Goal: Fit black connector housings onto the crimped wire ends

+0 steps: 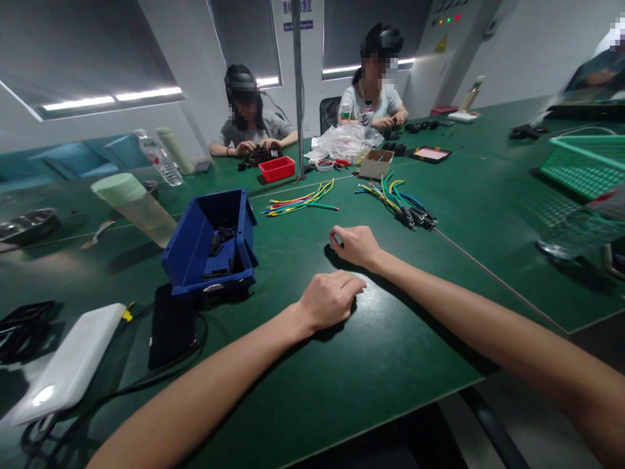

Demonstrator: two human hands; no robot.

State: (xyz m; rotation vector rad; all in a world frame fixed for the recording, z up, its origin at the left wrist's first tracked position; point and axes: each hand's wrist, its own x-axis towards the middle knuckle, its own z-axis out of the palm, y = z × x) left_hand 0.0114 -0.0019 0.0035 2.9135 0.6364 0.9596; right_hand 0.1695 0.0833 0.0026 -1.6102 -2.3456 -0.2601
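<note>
My left hand (329,298) rests knuckles-up on the green table mat (342,378), fingers curled under; whether it holds anything is hidden. Just beyond it, my right hand (355,244) is also closed, with a small dark piece showing at its fingertips that I cannot name. A blue plastic bin (211,244) with small black parts inside stands to the left of both hands. Two bundles of coloured wires lie farther back: one yellow, red and green (300,200), the other with black connector ends (398,200).
A black phone (170,329) and a white power bank (71,365) with cables lie at the left. A translucent cup (137,207), a bottle (159,157), a red tray (277,168), a cardboard box (375,163) and a green basket (583,164) stand around. Two people sit across the table.
</note>
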